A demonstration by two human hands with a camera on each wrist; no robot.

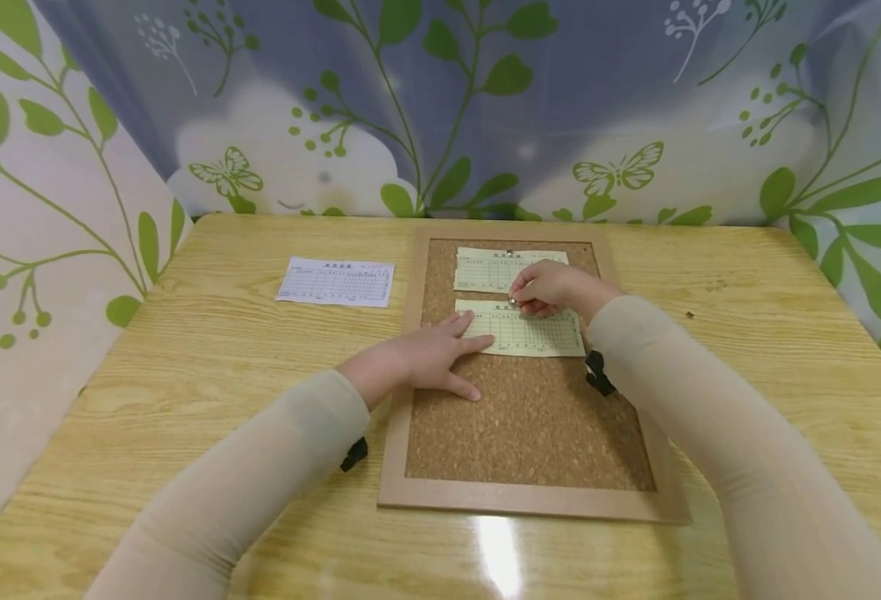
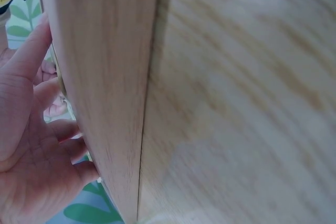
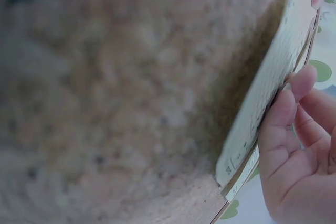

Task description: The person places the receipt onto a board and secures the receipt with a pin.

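Note:
Two pale yellow printed slips lie one below the other on a framed cork board (image 1: 515, 425). A silver pushpin (image 1: 509, 252) sits at the top edge of the upper slip (image 1: 478, 268). At the top edge of the lower slip (image 1: 538, 335), my right hand (image 1: 548, 287) pinches another small silver pushpin (image 1: 513, 302) between thumb and forefinger. My left hand (image 1: 436, 354) lies with spread fingers over the board's left side, fingertips on the lower slip's left end. In the right wrist view, the lower slip (image 3: 260, 95) stands slightly off the cork along its near edge.
A white printed slip (image 1: 335, 282) lies on the wooden table (image 1: 222, 350) left of the board. A small dark mark (image 1: 689, 314) shows on the table to the right. Leaf-patterned cloth (image 1: 260, 108) hangs behind and beside the table.

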